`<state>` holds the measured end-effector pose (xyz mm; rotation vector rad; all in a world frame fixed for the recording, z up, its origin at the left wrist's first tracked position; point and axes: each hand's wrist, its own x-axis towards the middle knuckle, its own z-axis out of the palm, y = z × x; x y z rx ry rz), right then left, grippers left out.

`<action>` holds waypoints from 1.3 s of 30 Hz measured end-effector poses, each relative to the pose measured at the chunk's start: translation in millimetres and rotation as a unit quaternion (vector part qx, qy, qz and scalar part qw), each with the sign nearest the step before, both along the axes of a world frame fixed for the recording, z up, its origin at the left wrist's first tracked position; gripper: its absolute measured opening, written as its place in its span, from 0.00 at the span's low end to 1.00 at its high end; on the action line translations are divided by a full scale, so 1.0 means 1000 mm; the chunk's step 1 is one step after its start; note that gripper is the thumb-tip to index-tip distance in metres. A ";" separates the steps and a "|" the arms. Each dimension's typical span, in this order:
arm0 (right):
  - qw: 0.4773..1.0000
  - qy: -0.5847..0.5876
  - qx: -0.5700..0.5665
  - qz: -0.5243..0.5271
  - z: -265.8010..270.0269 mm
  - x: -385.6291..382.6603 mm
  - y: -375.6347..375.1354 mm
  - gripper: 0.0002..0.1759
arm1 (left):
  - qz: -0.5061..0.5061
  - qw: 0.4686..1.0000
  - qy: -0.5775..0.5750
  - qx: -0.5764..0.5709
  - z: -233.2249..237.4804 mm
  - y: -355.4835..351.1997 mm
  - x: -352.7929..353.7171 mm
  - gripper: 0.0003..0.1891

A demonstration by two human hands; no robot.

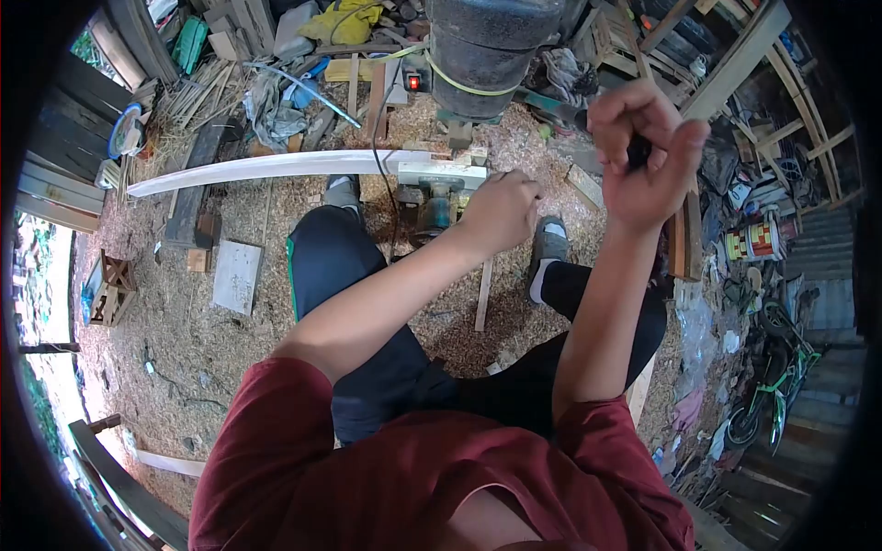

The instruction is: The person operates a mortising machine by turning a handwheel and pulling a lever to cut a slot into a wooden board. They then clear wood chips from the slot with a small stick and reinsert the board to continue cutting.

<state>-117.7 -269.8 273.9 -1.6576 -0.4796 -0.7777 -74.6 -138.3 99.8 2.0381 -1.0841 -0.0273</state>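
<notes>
Clearance: open on the left, obstructed ahead and at right

Shavings-covered floor [184, 321] left of the left leg [335, 253] is passable, save for a flat board [237, 277]. Forward-left, the long plank [276, 164] bars passage, with a black cable [396, 220] crossing beside it. A dark barrel [487, 69] stands beyond. Air between the left hand [501, 209] and raised right hand [652, 188] is open. Timber [684, 243] and litter [694, 340] obstruct the right.

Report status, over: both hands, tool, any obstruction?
Left hand beside corded power tool, grip unclear. Right hand raised, away from tool. Black cord crosses long pale plank.
</notes>
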 end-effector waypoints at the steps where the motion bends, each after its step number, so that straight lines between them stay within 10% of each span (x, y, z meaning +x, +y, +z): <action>1: 1.000 0.002 0.003 -0.001 -0.006 0.000 0.000 0.53 | 0.003 0.998 -0.016 0.053 -0.005 0.001 0.000 0.10; 17: 0.992 0.026 0.125 -0.010 0.046 0.043 -0.006 0.34 | -0.020 0.991 0.066 0.112 -0.006 0.011 -0.013 0.20; 26: 0.990 -0.096 0.100 0.022 -0.060 -0.021 0.019 0.32 | 0.018 0.999 -0.001 0.030 -0.015 0.010 -0.009 0.33; 29: 0.991 -0.127 0.001 -0.032 -0.079 -0.034 0.027 0.33 | -0.003 0.985 0.048 0.165 -0.006 0.012 -0.010 0.37; 39: 0.991 0.088 0.091 -0.051 -0.063 -0.054 0.030 0.20 | 0.011 0.981 0.040 0.191 -0.019 0.013 -0.007 0.44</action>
